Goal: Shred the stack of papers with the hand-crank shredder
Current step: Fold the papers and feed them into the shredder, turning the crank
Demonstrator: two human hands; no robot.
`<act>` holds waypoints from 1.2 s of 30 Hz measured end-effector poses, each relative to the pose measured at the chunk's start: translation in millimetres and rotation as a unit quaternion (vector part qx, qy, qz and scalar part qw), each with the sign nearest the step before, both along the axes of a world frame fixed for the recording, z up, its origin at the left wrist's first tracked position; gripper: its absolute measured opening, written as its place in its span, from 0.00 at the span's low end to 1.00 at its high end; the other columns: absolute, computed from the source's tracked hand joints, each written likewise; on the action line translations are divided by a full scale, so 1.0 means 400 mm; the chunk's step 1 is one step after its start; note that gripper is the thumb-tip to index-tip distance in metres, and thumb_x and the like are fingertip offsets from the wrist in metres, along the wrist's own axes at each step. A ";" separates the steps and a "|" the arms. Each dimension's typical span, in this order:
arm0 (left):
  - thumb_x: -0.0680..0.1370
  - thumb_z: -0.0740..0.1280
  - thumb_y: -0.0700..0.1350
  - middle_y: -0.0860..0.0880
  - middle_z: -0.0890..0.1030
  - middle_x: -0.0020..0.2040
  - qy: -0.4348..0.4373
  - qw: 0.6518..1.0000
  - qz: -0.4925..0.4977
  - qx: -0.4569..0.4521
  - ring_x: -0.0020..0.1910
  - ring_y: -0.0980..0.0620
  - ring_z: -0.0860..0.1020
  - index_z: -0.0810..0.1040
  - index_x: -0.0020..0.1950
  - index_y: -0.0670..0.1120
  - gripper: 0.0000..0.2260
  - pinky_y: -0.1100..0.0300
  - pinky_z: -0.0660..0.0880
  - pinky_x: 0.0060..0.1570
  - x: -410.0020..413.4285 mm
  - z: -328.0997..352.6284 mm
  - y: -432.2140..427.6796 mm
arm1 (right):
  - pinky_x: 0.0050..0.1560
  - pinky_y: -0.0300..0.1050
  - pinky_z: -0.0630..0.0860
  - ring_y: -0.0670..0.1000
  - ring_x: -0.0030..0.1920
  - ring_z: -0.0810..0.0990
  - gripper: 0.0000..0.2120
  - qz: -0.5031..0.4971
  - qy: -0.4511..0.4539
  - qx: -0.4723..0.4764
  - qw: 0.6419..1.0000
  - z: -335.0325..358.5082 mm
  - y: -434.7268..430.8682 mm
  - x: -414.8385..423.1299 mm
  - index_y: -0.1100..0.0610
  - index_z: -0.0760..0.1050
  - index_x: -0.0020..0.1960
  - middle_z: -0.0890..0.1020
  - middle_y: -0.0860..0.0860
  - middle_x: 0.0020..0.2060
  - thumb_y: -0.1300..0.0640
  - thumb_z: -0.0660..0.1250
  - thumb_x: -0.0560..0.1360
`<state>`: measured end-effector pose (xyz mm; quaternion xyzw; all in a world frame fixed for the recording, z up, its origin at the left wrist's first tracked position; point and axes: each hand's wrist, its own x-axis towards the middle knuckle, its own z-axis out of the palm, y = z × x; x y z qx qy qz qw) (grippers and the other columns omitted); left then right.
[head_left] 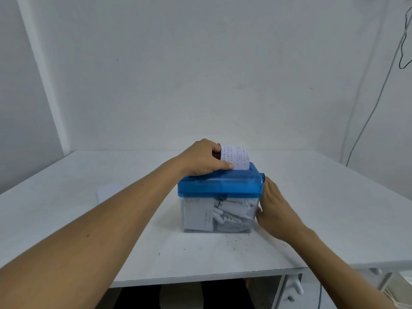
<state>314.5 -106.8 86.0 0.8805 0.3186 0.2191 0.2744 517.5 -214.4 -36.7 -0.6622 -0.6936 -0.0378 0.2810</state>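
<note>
**Paper fed into shredder, left grip on sheet**

Shredder point(219, 186) sits mid tabletop point(133, 219), blue lid on a clear bin point(231, 221). The bin is packed with white strips and scraps.

One paper point(237, 156) stands upright in the lid's slot, at 12 o'clock of the lid, with handwritten rows facing the camera. Its lower edge is hidden in the slot.

Left grip point(204, 159) comes in from 7 o'clock and rests on the lid's far left part. It is clamped on the paper: thumb on the near face, fingers curled behind the top left edge.

Right grip point(276, 210) is at 3 o'clock of the shredder, against its right side. The thumb touches the bin wall and the fingers reach up toward the blue hub point(263, 176) at the lid's right end. The crank handle is hidden behind it, so I cannot tell whether this grip is clamped on anything or apart.

A faint white sheet point(110, 192) lies flat at 9 o'clock of the shredder, well apart from it; whether it is one sheet or a stack is unclear.

Dark specks point(236, 239) are on the tabletop at 6 o'clock, just beside the bin. A cable point(379, 97) hangs on the wall at 2 o'clock.
</note>
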 end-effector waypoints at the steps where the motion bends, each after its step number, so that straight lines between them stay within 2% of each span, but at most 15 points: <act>1: 0.75 0.75 0.54 0.55 0.82 0.61 0.003 1.000 -0.004 0.000 0.54 0.59 0.79 0.81 0.64 0.51 0.19 0.71 0.74 0.48 0.000 0.001 -0.006 | 0.76 0.43 0.60 0.46 0.72 0.59 0.33 -0.006 -0.022 0.006 1.000 -0.008 0.003 0.001 0.50 0.54 0.78 0.60 0.46 0.73 0.63 0.64 0.79; 4: 0.70 0.76 0.61 0.63 0.77 0.52 0.025 1.000 -0.013 0.008 0.50 0.64 0.76 0.75 0.59 0.60 0.20 0.70 0.71 0.46 0.002 0.000 -0.028 | 0.69 0.40 0.63 0.49 0.65 0.62 0.29 -0.036 -0.109 0.003 0.993 -0.010 0.022 0.008 0.50 0.57 0.77 0.61 0.48 0.71 0.57 0.64 0.79; 7: 0.68 0.73 0.68 0.62 0.74 0.57 0.058 0.998 0.001 0.023 0.54 0.59 0.75 0.70 0.67 0.60 0.31 0.61 0.75 0.55 0.004 -0.008 -0.042 | 0.66 0.41 0.69 0.49 0.61 0.67 0.27 -0.040 -0.137 -0.016 0.990 -0.018 0.036 0.011 0.49 0.59 0.75 0.64 0.49 0.69 0.56 0.63 0.79; 10: 0.65 0.67 0.78 0.60 0.75 0.66 0.121 0.992 0.030 0.035 0.63 0.53 0.74 0.67 0.73 0.60 0.42 0.49 0.73 0.65 0.003 -0.010 -0.037 | 0.55 0.47 0.79 0.48 0.52 0.74 0.20 -0.033 -0.041 -0.031 0.998 -0.012 0.017 -0.011 0.51 0.63 0.69 0.72 0.48 0.61 0.59 0.62 0.78; 12: 0.59 0.61 0.83 0.57 0.76 0.69 0.152 0.987 0.044 0.031 0.63 0.51 0.75 0.68 0.74 0.61 0.48 0.48 0.73 0.64 0.006 -0.014 -0.036 | 0.47 0.44 0.80 0.49 0.45 0.78 0.16 -0.053 -0.012 -0.043 0.998 0.000 -0.007 -0.025 0.52 0.63 0.65 0.77 0.48 0.53 0.58 0.63 0.79; 14: 0.56 0.58 0.85 0.56 0.77 0.67 0.161 0.985 0.055 0.024 0.61 0.51 0.76 0.70 0.72 0.61 0.50 0.48 0.74 0.63 0.007 -0.015 -0.040 | 0.44 0.43 0.80 0.49 0.41 0.79 0.15 -0.075 -0.013 -0.061 0.995 0.008 -0.030 -0.034 0.52 0.63 0.64 0.80 0.47 0.49 0.54 0.63 0.80; 19: 0.54 0.60 0.85 0.57 0.79 0.64 0.148 0.987 0.054 0.000 0.59 0.51 0.77 0.74 0.70 0.62 0.50 0.49 0.75 0.63 0.008 -0.013 -0.046 | 0.47 0.46 0.81 0.50 0.44 0.80 0.12 -0.119 -0.079 -0.133 0.981 0.078 -0.079 -0.052 0.53 0.70 0.57 0.81 0.49 0.49 0.48 0.65 0.79; 21: 0.56 0.63 0.84 0.57 0.79 0.63 0.139 0.989 0.052 -0.011 0.58 0.52 0.77 0.75 0.70 0.61 0.48 0.50 0.75 0.63 0.010 -0.010 -0.042 | 0.45 0.46 0.80 0.50 0.41 0.79 0.09 -0.129 -0.107 -0.172 0.971 0.125 -0.093 -0.057 0.54 0.71 0.49 0.80 0.49 0.45 0.48 0.66 0.77; 23: 0.58 0.66 0.81 0.56 0.80 0.62 0.133 0.990 0.051 -0.022 0.57 0.52 0.78 0.77 0.68 0.59 0.44 0.53 0.75 0.61 0.010 -0.008 -0.043 | 0.39 0.45 0.76 0.49 0.35 0.75 0.10 -0.134 -0.120 -0.215 0.960 0.177 -0.103 -0.062 0.54 0.68 0.41 0.77 0.49 0.37 0.49 0.66 0.74; 25: 0.58 0.67 0.79 0.56 0.80 0.60 0.130 0.990 0.048 -0.027 0.56 0.53 0.78 0.78 0.68 0.58 0.43 0.56 0.74 0.57 0.009 -0.003 -0.044 | 0.32 0.43 0.73 0.50 0.30 0.74 0.12 -0.128 -0.107 -0.255 0.952 0.241 -0.106 -0.066 0.56 0.67 0.37 0.75 0.50 0.32 0.52 0.67 0.72; 27: 0.60 0.67 0.78 0.56 0.81 0.57 0.136 0.989 0.047 -0.029 0.53 0.54 0.78 0.79 0.64 0.57 0.38 0.56 0.74 0.52 0.008 -0.005 -0.045 | 0.28 0.41 0.74 0.51 0.27 0.74 0.13 -0.120 -0.052 -0.288 0.949 0.296 -0.109 -0.072 0.58 0.67 0.36 0.73 0.51 0.29 0.54 0.68 0.72; 30: 0.62 0.68 0.78 0.57 0.81 0.53 0.133 0.989 0.049 -0.029 0.51 0.55 0.78 0.79 0.60 0.57 0.35 0.56 0.74 0.51 0.006 -0.008 -0.041 | 0.27 0.41 0.76 0.50 0.26 0.71 0.15 -0.107 -0.017 -0.338 0.935 0.356 -0.103 -0.071 0.60 0.70 0.34 0.70 0.52 0.28 0.55 0.69 0.74; 32: 0.61 0.68 0.78 0.58 0.81 0.53 0.127 0.991 0.043 -0.023 0.51 0.56 0.79 0.80 0.60 0.58 0.35 0.56 0.75 0.53 0.003 -0.009 -0.035 | 0.27 0.43 0.77 0.51 0.26 0.71 0.14 -0.106 0.015 -0.320 0.941 0.378 -0.087 -0.060 0.62 0.73 0.35 0.71 0.52 0.27 0.55 0.69 0.75; 36: 0.58 0.68 0.80 0.60 0.81 0.52 0.115 0.992 0.036 -0.021 0.51 0.56 0.79 0.79 0.55 0.63 0.33 0.53 0.76 0.57 0.004 -0.016 -0.038 | 0.29 0.44 0.78 0.54 0.28 0.79 0.16 -0.142 0.049 -0.176 0.973 0.415 -0.003 -0.022 0.64 0.76 0.40 0.78 0.56 0.29 0.52 0.66 0.77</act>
